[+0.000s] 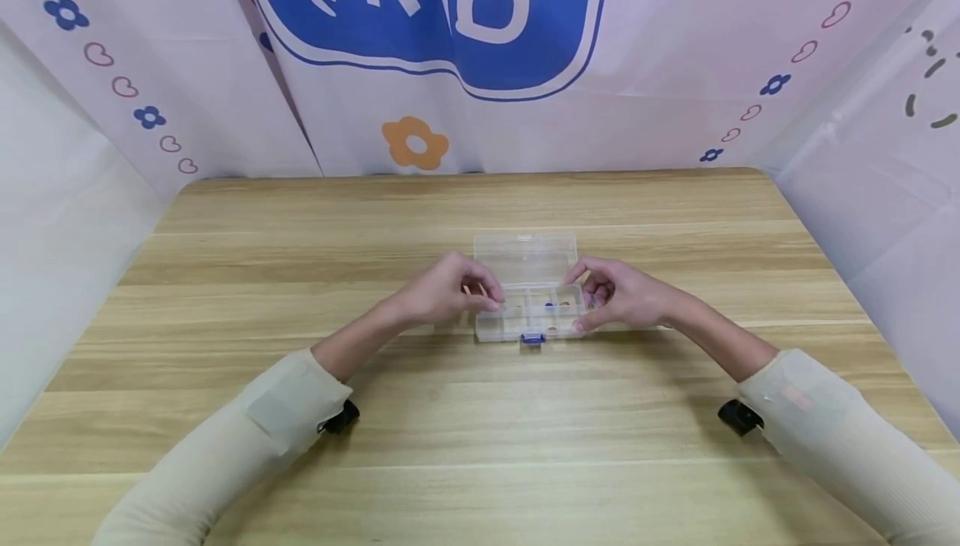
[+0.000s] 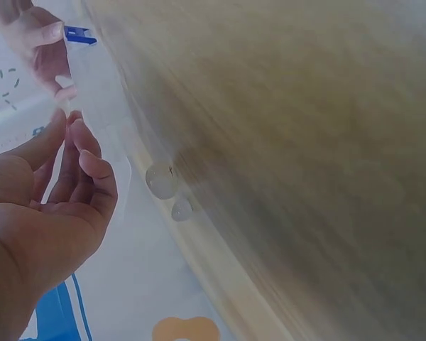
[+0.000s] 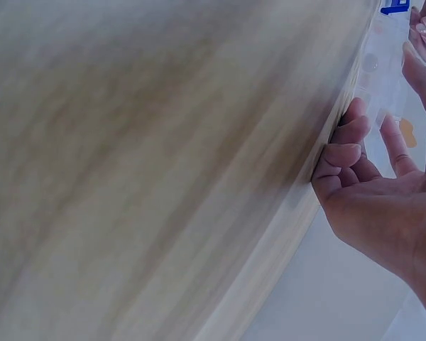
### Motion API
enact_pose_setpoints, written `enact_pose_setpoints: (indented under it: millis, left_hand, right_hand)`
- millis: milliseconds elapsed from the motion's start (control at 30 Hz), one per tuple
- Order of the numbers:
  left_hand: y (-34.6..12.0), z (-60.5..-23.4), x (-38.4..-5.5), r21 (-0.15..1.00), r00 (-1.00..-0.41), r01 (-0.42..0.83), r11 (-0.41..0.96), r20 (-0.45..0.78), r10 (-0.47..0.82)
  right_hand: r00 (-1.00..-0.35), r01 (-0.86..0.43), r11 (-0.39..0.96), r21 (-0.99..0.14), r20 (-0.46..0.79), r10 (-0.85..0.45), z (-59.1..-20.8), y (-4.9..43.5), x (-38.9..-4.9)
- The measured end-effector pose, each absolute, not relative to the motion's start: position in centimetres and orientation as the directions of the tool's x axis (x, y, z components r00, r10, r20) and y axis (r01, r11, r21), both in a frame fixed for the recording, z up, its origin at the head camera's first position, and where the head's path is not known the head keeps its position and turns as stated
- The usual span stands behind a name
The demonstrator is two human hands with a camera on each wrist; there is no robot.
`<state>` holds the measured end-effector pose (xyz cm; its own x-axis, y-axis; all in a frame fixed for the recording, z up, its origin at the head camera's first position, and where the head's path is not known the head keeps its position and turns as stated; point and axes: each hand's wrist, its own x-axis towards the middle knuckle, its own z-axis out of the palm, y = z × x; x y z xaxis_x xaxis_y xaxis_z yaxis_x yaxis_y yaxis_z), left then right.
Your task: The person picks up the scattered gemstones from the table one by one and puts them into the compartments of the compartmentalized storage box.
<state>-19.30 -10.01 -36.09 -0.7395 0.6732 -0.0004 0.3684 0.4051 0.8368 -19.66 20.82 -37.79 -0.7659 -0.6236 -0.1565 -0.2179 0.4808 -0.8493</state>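
A clear plastic compartment box (image 1: 490, 329) stands on the table with its transparent lid (image 1: 525, 258) raised at the back and a blue latch (image 1: 532, 338) at the front. Small blue and brownish pieces lie in its right compartments. My left hand (image 1: 457, 289) is at the box's left end, thumb and fingertips close together over the left compartments; whether they pinch something small I cannot tell. My right hand (image 1: 618, 292) grips the right end, thumb at the front corner, index finger near the lid hinge. Two clear round pieces (image 2: 161, 180) show below my left hand in the left wrist view.
The wood-grain table (image 1: 480, 446) stretches around the box on all sides. Behind it hangs a white cloth backdrop (image 1: 360, 112) with a blue sign and an orange flower. A dark device (image 1: 341, 417) sits under the left sleeve cuff, and another (image 1: 741, 417) under the right.
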Motion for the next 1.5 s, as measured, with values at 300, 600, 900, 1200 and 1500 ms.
enact_pose_setpoints:
  millis: [300,600,900,1200,1500]
  left_hand:
    - [-9.3,-35.8,-19.5,0.825,-0.719,0.383,0.415,-0.015,0.695]
    - [-8.8,-35.9,-19.5,0.822,-0.721,0.377,0.426,-0.028,0.692]
    - [-8.5,-35.9,-19.5,0.811,-0.712,0.398,0.428,-0.021,0.701]
    - [-8.3,-35.9,-19.5,0.802,-0.722,0.390,0.452,-0.038,0.691]
    - [-9.0,-35.8,-19.4,0.807,-0.736,0.391,0.442,-0.014,0.677]
  right_hand:
    - [-0.767,-0.219,0.485,-0.846,-0.157,-0.622,-37.9,20.9,-19.8]
    - [-0.771,-0.216,0.491,-0.844,-0.162,-0.616,-38.0,20.9,-19.7]
    - [-0.769,-0.224,0.484,-0.846,-0.152,-0.621,-38.0,20.9,-19.8]
    - [-0.767,-0.230,0.492,-0.840,-0.155,-0.622,-38.0,20.9,-19.8]
    - [-0.766,-0.219,0.483,-0.848,-0.157,-0.623,-38.0,20.9,-19.8]
